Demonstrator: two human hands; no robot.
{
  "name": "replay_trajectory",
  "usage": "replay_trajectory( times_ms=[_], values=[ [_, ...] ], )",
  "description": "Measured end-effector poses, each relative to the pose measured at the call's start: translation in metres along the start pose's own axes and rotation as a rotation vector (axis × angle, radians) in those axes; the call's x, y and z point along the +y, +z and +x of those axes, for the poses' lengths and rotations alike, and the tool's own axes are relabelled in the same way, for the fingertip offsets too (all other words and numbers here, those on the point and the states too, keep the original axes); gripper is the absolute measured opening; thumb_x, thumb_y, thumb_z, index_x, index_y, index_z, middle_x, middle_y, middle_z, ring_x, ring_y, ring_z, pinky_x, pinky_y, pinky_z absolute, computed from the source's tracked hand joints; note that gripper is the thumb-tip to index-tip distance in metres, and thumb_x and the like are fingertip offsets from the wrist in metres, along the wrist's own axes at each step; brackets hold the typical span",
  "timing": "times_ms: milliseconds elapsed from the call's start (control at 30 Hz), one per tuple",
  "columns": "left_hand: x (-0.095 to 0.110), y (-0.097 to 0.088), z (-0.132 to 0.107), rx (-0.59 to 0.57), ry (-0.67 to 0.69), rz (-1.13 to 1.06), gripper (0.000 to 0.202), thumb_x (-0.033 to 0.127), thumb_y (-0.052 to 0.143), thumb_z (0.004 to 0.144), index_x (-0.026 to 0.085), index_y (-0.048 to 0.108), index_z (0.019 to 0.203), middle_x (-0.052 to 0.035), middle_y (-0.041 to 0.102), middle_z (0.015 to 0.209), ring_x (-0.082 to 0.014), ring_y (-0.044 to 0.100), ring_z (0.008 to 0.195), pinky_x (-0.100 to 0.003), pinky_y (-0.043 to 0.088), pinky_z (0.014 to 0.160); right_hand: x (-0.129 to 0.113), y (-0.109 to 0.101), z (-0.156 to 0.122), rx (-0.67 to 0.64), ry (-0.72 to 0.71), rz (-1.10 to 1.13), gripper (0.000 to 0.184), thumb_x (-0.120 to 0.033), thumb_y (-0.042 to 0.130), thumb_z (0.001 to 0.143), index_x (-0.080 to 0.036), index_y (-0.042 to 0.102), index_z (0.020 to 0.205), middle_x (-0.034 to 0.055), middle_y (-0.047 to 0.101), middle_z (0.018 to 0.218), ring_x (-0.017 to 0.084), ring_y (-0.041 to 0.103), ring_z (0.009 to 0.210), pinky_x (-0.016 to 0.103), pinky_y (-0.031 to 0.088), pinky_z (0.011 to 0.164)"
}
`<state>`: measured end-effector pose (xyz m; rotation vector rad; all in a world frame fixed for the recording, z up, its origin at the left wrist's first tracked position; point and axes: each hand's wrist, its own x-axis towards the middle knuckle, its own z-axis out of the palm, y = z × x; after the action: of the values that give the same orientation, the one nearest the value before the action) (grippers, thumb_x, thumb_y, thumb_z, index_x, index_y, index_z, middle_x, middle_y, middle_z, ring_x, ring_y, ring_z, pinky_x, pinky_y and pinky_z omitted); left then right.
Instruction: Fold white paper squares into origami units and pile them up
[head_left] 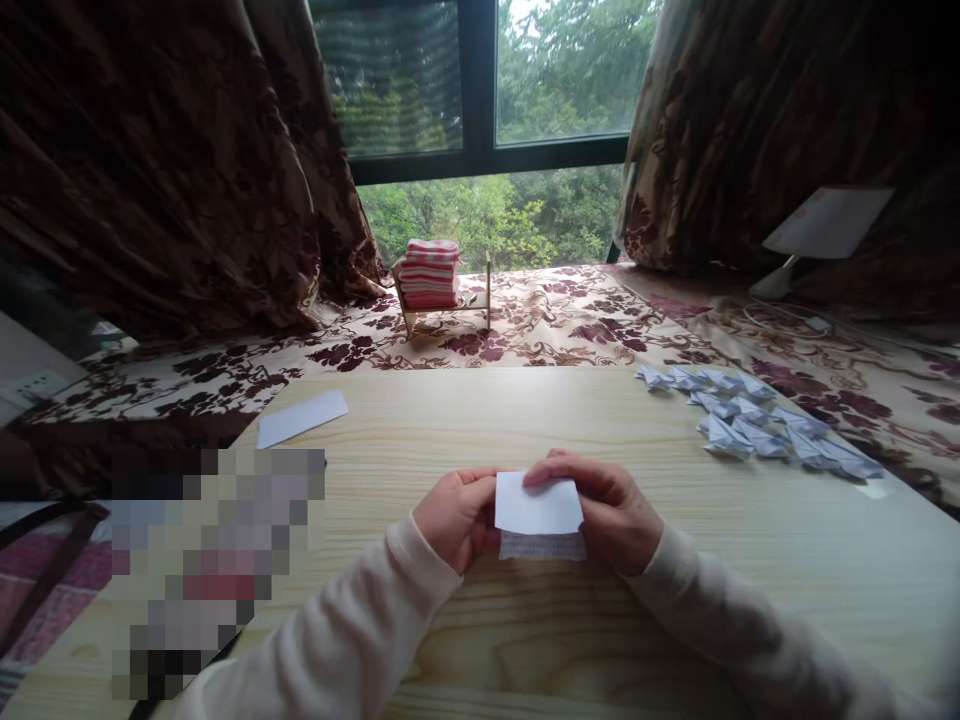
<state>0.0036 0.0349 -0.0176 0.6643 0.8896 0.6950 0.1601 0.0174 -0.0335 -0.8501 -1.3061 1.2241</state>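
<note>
A small white sheet of paper [537,505], partly folded over, is held between both hands just above the light wooden table [465,420]. My left hand [455,518] pinches its left edge with the fingers curled. My right hand [607,510] grips the right side, its fingers lying over the top edge. A printed underside of the paper shows below the fold. Both sleeves are cream coloured.
Several folded paper pieces [750,420] lie in a cluster at the table's right. A loose white strip [302,417] rests at the back left. A small wooden stand with striped cloth [431,275] sits by the window; a white lamp [817,235] stands at the right.
</note>
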Motion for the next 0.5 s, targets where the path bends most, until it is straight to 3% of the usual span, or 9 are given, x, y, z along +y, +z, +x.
replay_trajectory(
  times_ms=[167, 300, 500],
  values=[
    [0.0037, 0.0034, -0.0039, -0.01, -0.018, -0.033, 0.02, 0.026, 0.058, 0.076, 0.01, 0.069, 0.08, -0.0072, 0.067, 0.065, -0.0171, 0.062, 0.057, -0.028, 0.054, 0.048, 0.0026, -0.0002, 0.0017, 0.038, 0.045, -0.001, 0.009, -0.026, 0.067, 0.068, -0.017, 0.067, 0.071, 0.0009, 0.058, 0.068, 0.01, 0.052, 0.055, 0.02, 0.04, 0.046],
    [0.0067, 0.0064, -0.0061, -0.028, -0.057, -0.11, 0.04, 0.035, 0.039, 0.088, 0.007, 0.068, 0.084, -0.009, 0.066, 0.068, -0.0163, 0.061, 0.056, -0.028, 0.054, 0.044, 0.0057, -0.0015, 0.002, 0.059, -0.005, -0.034, 0.006, -0.023, 0.064, 0.07, -0.017, 0.067, 0.071, 0.0004, 0.054, 0.068, 0.009, 0.05, 0.055, 0.019, 0.039, 0.046],
    [0.0013, 0.0065, -0.0061, 0.006, 0.016, -0.041, 0.032, 0.04, 0.064, 0.074, 0.008, 0.065, 0.075, -0.008, 0.064, 0.064, -0.0172, 0.06, 0.055, -0.027, 0.053, 0.043, 0.0056, -0.0022, 0.0007, -0.027, -0.174, -0.176, 0.012, -0.012, 0.059, 0.07, -0.018, 0.069, 0.072, 0.0015, 0.053, 0.069, 0.011, 0.051, 0.058, 0.02, 0.039, 0.046]
  ],
)
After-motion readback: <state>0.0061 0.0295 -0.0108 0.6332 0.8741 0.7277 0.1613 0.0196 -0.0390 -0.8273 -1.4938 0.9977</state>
